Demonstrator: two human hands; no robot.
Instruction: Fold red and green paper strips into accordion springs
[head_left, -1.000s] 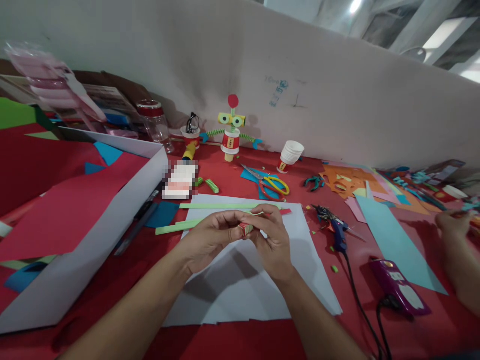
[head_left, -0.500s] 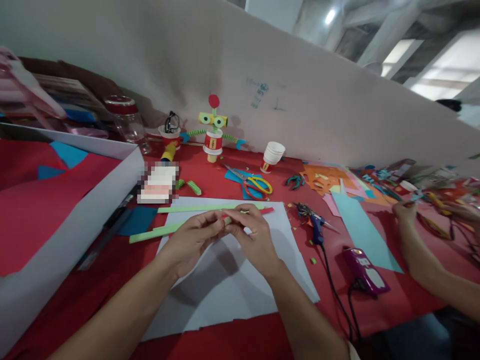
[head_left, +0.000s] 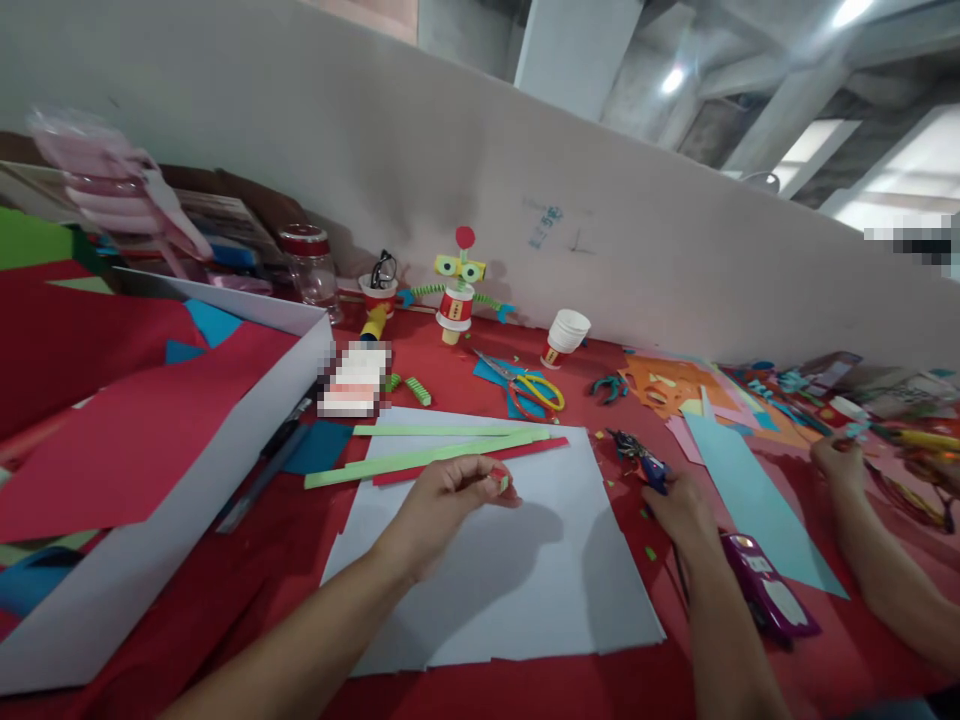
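My left hand pinches a small folded red-and-green paper spring over the white paper. To the right, my right hand has its fingers closed round the handle of a blue hot glue gun, which lies on the red table. Light green paper strips and a red strip rest across the top of the white sheet, just beyond my left hand. Two more folded green pieces, one a green paper spring, lie farther back.
A paper-cup robot figure stands by the wall. Scissors, stacked paper cups and pliers lie around. A purple power strip sits beside my right forearm. At left is a box of coloured paper; a co-worker's hand works at right.
My right hand has let go of the paper spring and moved right onto the glue gun. My left hand keeps the spring. The head view has shifted, first right, then back left.
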